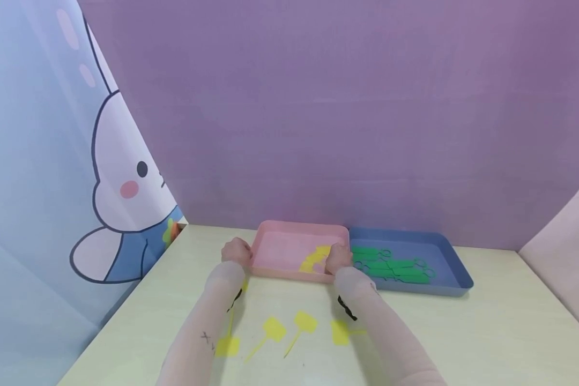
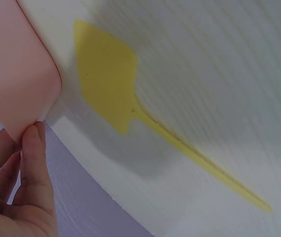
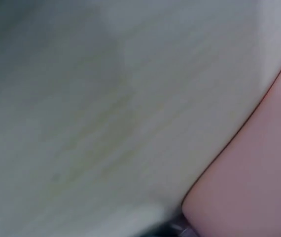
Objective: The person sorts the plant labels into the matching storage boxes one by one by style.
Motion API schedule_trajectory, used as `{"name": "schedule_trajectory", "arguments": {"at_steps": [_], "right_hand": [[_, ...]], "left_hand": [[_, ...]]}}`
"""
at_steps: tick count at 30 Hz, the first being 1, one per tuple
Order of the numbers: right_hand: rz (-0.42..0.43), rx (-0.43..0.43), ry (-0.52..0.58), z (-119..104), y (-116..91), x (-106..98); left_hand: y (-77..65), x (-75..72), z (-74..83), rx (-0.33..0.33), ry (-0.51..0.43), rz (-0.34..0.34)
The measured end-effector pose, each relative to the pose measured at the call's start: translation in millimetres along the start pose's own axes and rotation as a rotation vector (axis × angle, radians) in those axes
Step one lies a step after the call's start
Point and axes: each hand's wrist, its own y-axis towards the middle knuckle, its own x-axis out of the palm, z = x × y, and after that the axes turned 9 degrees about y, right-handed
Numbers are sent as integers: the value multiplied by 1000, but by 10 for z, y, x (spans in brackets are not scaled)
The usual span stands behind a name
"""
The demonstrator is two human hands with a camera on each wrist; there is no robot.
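A shallow pink tray (image 1: 289,244) lies between my two hands near the back of the table. My left hand (image 1: 237,252) is at its left side; up close, the left wrist view shows its thumb and fingertips pinching the rim of the pink tray (image 2: 22,64). My right hand (image 1: 339,259) grips the tray's right side, fingers curled over the rim. That hand is outside the right wrist view, where the tray's wall (image 3: 249,182) shows. Several yellow plant labels (image 1: 314,260) lie inside, toward the right. Another yellow plant label (image 2: 106,74) rests on the table below my left hand.
Against the pink tray's right side stands a blue tray (image 1: 444,268) with several flat green pieces (image 1: 410,271) with loops at their ends. Several more yellow plant labels (image 1: 305,321) lie scattered across the table front (image 1: 280,370). Behind the trays hangs a purple cloth (image 1: 342,134).
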Motion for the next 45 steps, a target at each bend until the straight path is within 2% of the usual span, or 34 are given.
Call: {"name": "schedule_trajectory", "arguments": {"at_steps": [6,11,20,26,32,39,45], "right_hand": [[3,-25,-17,29,-7,-6],[-34,-58,-9,19,-27,-31],[-60,-103,148,26,-96,-81],[-121,-134,220,47,-168,-165],[-160,-212,197,59,-284,-290],[-199,-360,151,71,-478,-494],[-236,-374,145,107,-667,-657]], "left_hand": [[-8,-8,33,-3,1,-9],[8,-8,25,19,8,-9],[27,-3,6,33,16,-4],[14,-7,10,23,-6,-5],[-5,-10,-1,32,-6,-13],[-10,-8,10,40,6,-3],[22,-6,-5,47,9,-3]]}}
